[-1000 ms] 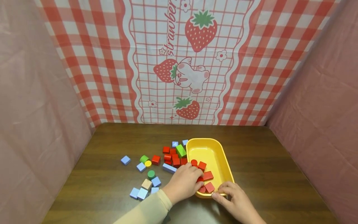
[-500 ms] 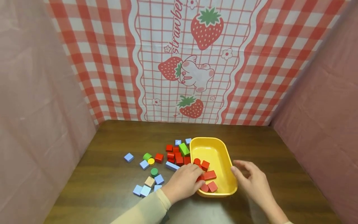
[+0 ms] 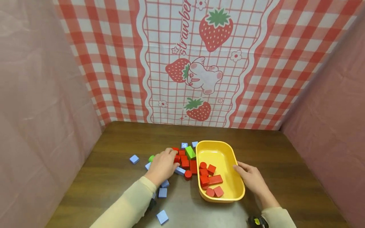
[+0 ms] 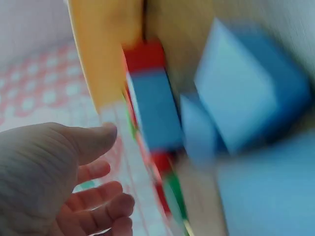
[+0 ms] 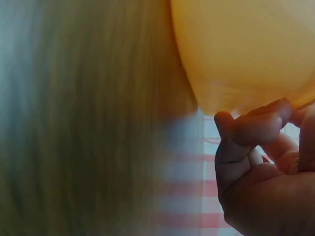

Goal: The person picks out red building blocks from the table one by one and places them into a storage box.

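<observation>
The left hand (image 3: pixel 161 167) has moved off the yellow tray (image 3: pixel 214 156) to red blocks (image 3: pixel 185 163) on the tabletop (image 3: pixel 285 177) beside it, now within reach, fingers parted and, through blur, seemingly holding nothing, while the right hand (image 3: pixel 252 182) pinches the tray's rim.

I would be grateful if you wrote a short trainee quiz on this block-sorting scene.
1. True or false: the left hand is inside the yellow tray.
2. Choose one: what colour are the visible blocks in the tray? A) blue B) green C) red
3. Fill in: a blue block just beyond the loose red blocks bears the numeral ___.

Key
1. False; it is over the loose blocks, while the right hand is at the tray's rim.
2. C
3. 4
</observation>
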Demonstrator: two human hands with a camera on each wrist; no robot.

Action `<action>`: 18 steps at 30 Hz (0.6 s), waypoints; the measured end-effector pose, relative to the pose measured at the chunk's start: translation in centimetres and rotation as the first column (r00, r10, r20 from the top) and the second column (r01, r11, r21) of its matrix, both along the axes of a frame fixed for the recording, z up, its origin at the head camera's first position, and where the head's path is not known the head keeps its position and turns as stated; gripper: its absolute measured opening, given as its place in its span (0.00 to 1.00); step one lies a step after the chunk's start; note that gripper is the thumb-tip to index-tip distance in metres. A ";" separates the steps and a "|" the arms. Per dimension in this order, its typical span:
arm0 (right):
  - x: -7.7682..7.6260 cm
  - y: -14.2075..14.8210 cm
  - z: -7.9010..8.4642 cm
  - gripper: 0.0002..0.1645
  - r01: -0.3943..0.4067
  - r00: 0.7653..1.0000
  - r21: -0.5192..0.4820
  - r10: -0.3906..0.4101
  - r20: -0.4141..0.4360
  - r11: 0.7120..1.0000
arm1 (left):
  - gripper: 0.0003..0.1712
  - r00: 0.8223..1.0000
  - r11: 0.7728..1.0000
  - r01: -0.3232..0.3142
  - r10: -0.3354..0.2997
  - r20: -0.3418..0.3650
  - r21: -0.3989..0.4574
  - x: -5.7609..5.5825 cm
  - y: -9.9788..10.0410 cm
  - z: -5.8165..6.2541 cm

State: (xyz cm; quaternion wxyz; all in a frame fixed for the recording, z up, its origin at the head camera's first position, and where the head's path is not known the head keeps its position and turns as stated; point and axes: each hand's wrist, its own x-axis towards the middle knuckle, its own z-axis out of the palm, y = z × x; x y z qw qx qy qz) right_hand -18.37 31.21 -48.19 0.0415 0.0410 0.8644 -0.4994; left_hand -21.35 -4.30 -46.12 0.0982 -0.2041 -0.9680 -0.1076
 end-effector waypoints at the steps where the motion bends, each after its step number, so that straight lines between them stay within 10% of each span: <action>1: 0.0 -0.1 -0.3 0.38 0.016 1.000 -0.041 -0.015 0.022 0.999 | 0.31 1.000 1.000 -0.021 0.021 0.019 0.000 -0.4 -0.7 -0.2; 12: 0.6 0.4 -1.8 0.41 0.054 0.993 -0.365 -0.011 0.119 0.929 | 0.24 0.981 0.999 -0.044 0.045 0.190 -0.014 -2.1 -2.7 -0.8; 18: 0.2 0.4 -1.9 0.41 0.050 0.993 -0.343 -0.012 0.113 0.938 | 0.23 0.995 0.997 -0.076 0.075 0.064 0.020 -1.8 -2.2 0.2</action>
